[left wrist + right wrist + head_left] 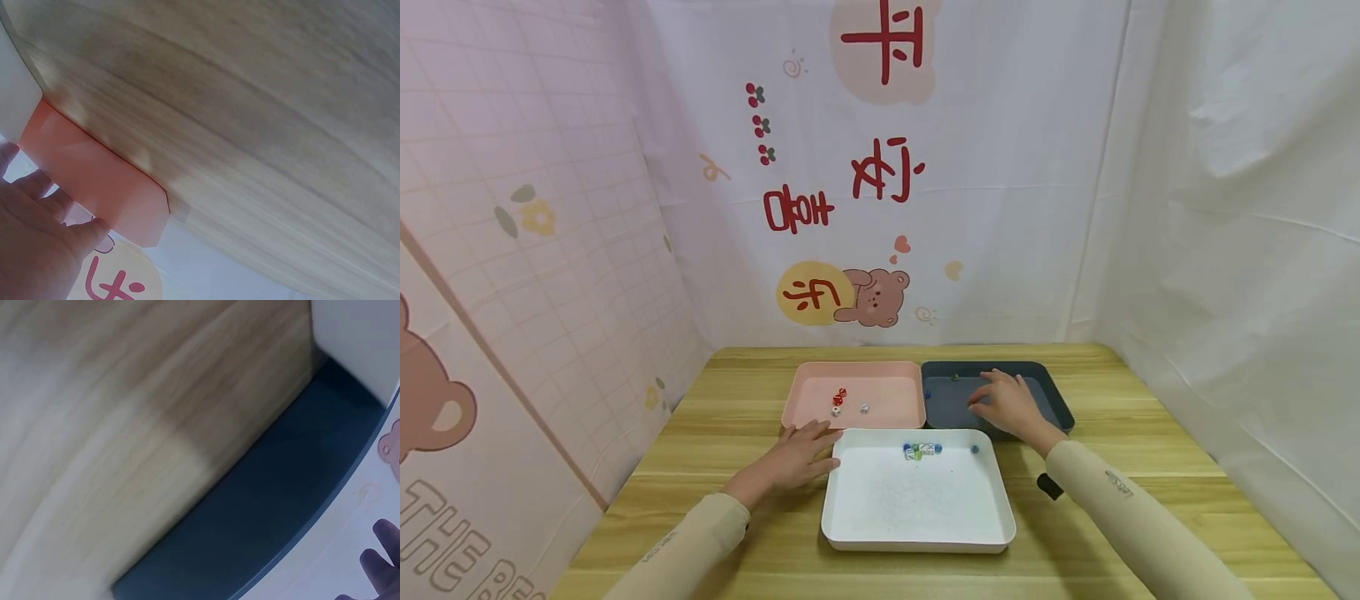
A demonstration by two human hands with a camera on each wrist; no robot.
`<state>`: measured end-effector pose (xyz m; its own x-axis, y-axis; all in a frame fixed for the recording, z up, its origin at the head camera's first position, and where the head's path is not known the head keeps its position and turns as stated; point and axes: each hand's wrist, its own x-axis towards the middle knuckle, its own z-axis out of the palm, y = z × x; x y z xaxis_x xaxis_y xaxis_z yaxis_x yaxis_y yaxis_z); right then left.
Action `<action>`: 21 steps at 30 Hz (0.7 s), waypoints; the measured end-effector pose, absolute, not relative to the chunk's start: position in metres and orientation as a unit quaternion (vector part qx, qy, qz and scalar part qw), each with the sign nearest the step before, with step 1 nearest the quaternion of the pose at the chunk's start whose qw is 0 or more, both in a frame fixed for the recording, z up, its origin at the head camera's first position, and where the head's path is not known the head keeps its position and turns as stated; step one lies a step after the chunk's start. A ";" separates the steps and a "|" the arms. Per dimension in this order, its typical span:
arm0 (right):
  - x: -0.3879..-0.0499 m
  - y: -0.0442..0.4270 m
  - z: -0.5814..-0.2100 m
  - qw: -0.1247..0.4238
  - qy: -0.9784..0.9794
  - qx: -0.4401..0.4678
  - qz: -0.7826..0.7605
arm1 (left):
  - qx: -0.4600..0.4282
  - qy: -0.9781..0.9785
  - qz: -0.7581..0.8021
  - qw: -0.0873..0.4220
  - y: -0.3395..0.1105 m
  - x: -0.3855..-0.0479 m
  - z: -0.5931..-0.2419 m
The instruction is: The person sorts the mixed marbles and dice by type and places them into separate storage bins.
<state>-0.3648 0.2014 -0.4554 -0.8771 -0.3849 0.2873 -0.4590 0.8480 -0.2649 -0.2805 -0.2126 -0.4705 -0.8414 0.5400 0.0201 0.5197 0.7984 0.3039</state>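
Observation:
My right hand (pixel 1009 407) hovers over the dark blue tray (pixel 1052 392), its thumb and fingers apart and no item visible between them. A dark green marble (pixel 955 377) and a blue marble (pixel 928 395) lie in that tray. At the white tray's (pixel 917 546) upper left corner is my left hand (pixel 797 457), fingers extended near the rim; whether they touch it I cannot tell. Toward the white tray's far side sit white dice (pixel 927 449), a light green piece (pixel 917 456) and several blue marbles (pixel 975 449).
The pink tray (pixel 887 383) stands left of the dark tray and holds red dice (pixel 838 400) and white dice (pixel 864 409). Both back trays adjoin the white tray's far edge on the wooden table (pixel 737 383). White printed cloth (pixel 1015 208) hangs behind.

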 end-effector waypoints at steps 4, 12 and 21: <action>-0.370 0.208 -0.455 0.102 -0.959 0.203 0.168 | 0.278 0.948 0.153 0.034 -0.212 -0.280 -0.470; -0.384 0.218 -0.460 0.088 -0.971 0.158 0.157 | 0.275 0.948 0.157 0.032 -0.213 -0.280 -0.472; -0.392 0.220 -0.469 0.075 -0.977 0.124 0.155 | 0.282 0.946 0.155 0.028 -0.214 -0.280 -0.473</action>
